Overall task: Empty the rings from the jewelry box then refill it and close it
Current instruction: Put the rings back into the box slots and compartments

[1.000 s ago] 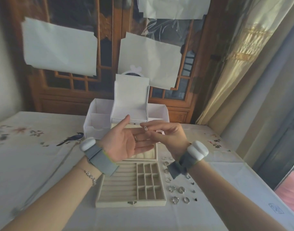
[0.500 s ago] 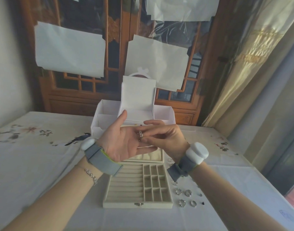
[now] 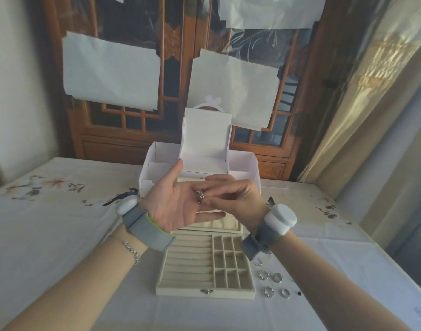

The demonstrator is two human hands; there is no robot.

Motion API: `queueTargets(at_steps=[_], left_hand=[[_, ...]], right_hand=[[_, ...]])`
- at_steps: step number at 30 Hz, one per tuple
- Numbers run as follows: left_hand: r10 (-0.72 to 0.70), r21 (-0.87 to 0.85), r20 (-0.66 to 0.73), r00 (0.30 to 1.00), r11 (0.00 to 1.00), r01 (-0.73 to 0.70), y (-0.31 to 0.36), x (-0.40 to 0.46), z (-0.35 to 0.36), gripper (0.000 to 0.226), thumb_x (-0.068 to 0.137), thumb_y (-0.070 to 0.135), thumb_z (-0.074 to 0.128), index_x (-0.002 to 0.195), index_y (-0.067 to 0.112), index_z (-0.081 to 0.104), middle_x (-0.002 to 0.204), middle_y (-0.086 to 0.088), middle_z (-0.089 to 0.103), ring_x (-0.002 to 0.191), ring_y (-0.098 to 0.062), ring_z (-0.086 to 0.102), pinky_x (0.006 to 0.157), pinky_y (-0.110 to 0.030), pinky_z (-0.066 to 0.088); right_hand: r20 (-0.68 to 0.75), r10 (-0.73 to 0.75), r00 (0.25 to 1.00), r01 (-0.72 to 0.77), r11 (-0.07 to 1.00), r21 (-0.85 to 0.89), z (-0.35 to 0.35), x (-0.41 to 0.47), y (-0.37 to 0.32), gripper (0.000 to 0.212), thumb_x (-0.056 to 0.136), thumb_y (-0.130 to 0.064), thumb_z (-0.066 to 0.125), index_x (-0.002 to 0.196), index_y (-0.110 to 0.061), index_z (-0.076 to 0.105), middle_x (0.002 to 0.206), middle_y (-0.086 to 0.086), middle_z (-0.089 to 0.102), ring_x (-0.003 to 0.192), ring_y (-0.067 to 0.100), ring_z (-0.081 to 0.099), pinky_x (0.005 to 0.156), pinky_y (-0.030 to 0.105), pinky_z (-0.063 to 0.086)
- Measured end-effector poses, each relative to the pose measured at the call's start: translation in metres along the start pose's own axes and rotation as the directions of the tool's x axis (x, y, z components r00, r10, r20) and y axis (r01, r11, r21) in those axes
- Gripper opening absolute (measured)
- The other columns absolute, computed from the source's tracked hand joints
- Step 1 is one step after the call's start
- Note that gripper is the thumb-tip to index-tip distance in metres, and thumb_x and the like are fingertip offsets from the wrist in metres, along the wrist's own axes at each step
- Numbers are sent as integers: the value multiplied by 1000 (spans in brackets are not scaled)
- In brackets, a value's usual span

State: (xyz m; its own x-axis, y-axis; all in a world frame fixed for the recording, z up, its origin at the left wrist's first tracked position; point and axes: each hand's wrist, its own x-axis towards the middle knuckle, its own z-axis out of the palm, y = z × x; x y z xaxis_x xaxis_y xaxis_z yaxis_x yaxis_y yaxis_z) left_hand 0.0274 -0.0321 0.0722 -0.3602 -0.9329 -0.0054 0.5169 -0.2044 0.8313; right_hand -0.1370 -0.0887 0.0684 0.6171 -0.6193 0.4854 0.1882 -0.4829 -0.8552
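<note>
Pushed further down a finger of the left hand [image 3: 178, 206] since a second ago, a silver ring [image 3: 200, 195] is pinched by the right hand [image 3: 238, 199]; the left palm faces up, fingers spread straight. Below them the beige jewelry box [image 3: 205, 266] lies open on the white tablecloth [image 3: 49, 235], loose rings [image 3: 272, 284] just beside its right edge

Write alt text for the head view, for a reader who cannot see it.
Above an open, empty beige jewelry box, the right hand pinches a silver ring on a finger of the open, palm-up left hand. More loose rings lie on the white tablecloth right of the box.
</note>
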Motion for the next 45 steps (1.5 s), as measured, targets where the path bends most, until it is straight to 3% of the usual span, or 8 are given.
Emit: queueTargets(at_steps=[3,8,13,17,19,23,29,45], left_hand=[[-29,12,-87,996,999,30,-1,-6,-8,89,84,70,24,127,-1,55,147,-23,36,123,-33,47,98,-49,48],[-133,43,-252,958,988,148,-8,-21,-44,76,89,64,24,127,5,52,112,-17,66,115,-36,61,100,-43,47],[-139,140,-576,806,954,265,-4,-45,-80,62,94,51,39,129,3,51,122,-19,61,118,-33,56,105,-41,39],[-72,233,-699,712,918,322,1,-63,-99,52,94,45,45,130,8,52,133,-11,51,125,-25,47,107,-36,33],[-46,255,-724,689,909,329,3,-69,-105,48,95,46,42,126,11,54,121,-5,51,109,-16,51,95,-28,38],[-24,258,-747,664,911,323,4,-80,-120,63,95,50,38,144,9,35,152,-5,33,144,-20,24,121,-36,10],[-28,219,-748,663,933,286,1,-90,-134,66,95,50,37,143,6,35,153,-10,31,146,-21,20,121,-35,6],[-64,223,-734,676,917,329,-4,-94,-129,64,97,49,29,144,5,33,154,-11,29,147,-23,16,120,-35,4]], right_hand=[[-4,63,998,-63,998,-18,9,4,6,14,72,11,72,83,3,75,88,-2,73,100,9,60,87,20,51],[72,149,986,-132,971,-198,36,16,18,9,79,0,71,86,-4,75,81,-10,72,78,-1,64,78,13,48],[88,276,957,-199,845,-496,67,32,44,12,78,-26,75,86,-16,77,92,-4,74,88,9,66,86,22,50],[135,376,917,-227,768,-599,94,40,62,22,81,-31,72,92,-13,77,96,-1,74,84,11,63,80,22,44],[185,437,880,-191,684,-704,104,42,70,26,83,-37,68,95,-15,76,95,-4,72,81,7,57,77,20,38],[248,543,802,-108,541,-834,127,45,82,32,87,-41,62,101,-15,73,107,0,70,94,16,60,77,19,37],[306,630,714,27,411,-911,148,48,97,28,90,-33,59,109,-16,70,119,3,66,111,24,59,93,30,48],[356,633,688,87,416,-905,151,49,105,23,89,-27,59,106,-16,72,116,2,65,107,22,59,89,27,48]])
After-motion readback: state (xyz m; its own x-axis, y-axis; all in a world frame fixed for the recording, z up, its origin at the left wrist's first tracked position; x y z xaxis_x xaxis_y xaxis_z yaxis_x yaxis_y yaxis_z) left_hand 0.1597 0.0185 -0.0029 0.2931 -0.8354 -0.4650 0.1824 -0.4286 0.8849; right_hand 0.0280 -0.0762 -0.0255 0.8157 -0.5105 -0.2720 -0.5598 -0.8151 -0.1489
